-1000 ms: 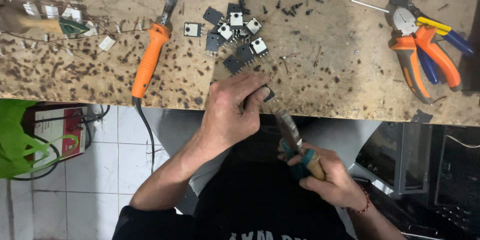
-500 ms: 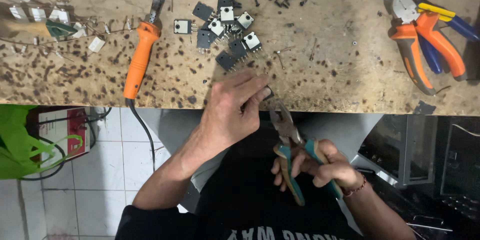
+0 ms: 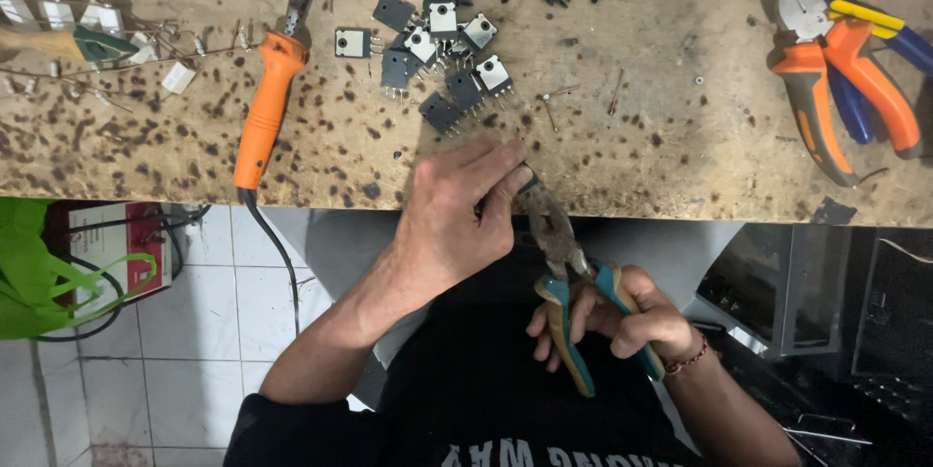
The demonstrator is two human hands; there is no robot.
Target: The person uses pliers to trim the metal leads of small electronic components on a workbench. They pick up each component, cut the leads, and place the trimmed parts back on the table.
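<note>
Soldering iron (image 3: 264, 107): lying on the counter (image 3: 661, 137), left of the parts, handle toward the edge.
Black parts (image 3: 442, 54): lying heaped just above the hands.
Left hand (image 3: 452, 219): fingers are pinching together on a small dark part (image 3: 526, 178) at the counter edge, steadying it.
Right hand (image 3: 632, 321): closing round teal-handled pliers (image 3: 564, 263), whose nose is meeting that part.

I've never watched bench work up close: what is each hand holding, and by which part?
The right hand holds teal-handled pliers by the handles. The left hand pinches a small dark part at the pliers' tip; exactly where it grips is hidden.
</note>
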